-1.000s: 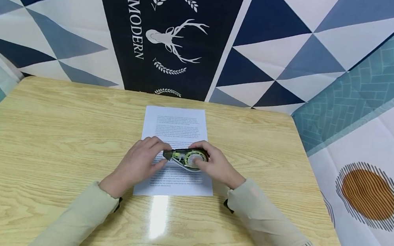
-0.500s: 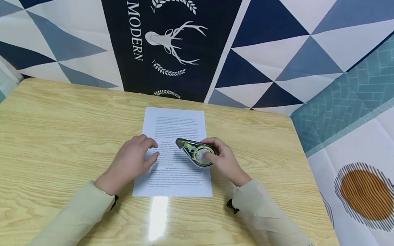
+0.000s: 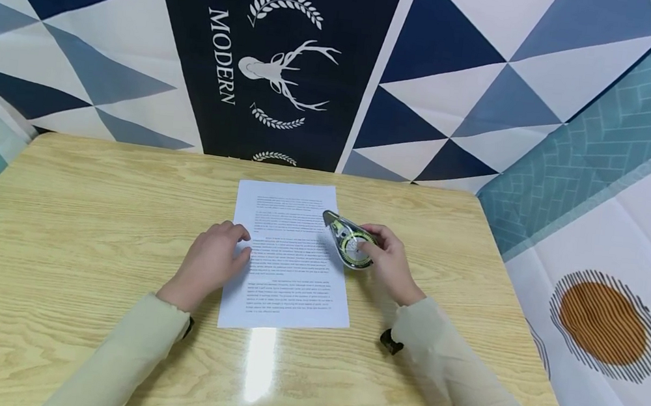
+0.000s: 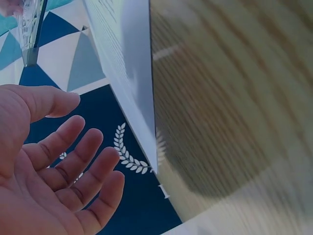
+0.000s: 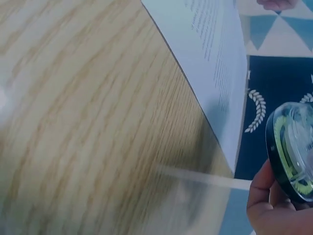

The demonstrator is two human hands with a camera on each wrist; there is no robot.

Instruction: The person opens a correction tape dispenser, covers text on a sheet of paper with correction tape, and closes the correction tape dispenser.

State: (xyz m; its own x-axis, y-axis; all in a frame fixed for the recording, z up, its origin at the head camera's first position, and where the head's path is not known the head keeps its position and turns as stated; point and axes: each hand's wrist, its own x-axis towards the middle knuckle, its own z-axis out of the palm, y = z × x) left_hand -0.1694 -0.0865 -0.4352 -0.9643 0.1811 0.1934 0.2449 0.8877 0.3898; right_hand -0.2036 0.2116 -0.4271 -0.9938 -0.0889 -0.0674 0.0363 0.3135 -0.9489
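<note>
My right hand [image 3: 393,262] grips a correction tape dispenser [image 3: 351,241] by its wide round end, thumb on the clear case. The dispenser is see-through with yellow-green wheels, and its dark capped tip points up and left over the paper's right edge. A printed sheet of paper [image 3: 292,245] lies flat on the table. Over the paper's left edge hovers my left hand [image 3: 211,257], holding nothing. Its loosely bent fingers [image 4: 83,152] show in the left wrist view. In the right wrist view the dispenser [image 5: 291,152] is partly cut off by the frame.
The sheet rests on a light wood-grain table [image 3: 94,220]. Behind the table hangs a patterned cloth [image 3: 280,61] with triangles, a deer head and the word MODERN. Another cloth with an orange-brown round shape [image 3: 602,321] covers the right side.
My left hand has let go of the dispenser's tip and drawn back left. The right hand has carried the dispenser right, and its tip has swung upward. The sheet stays put.
</note>
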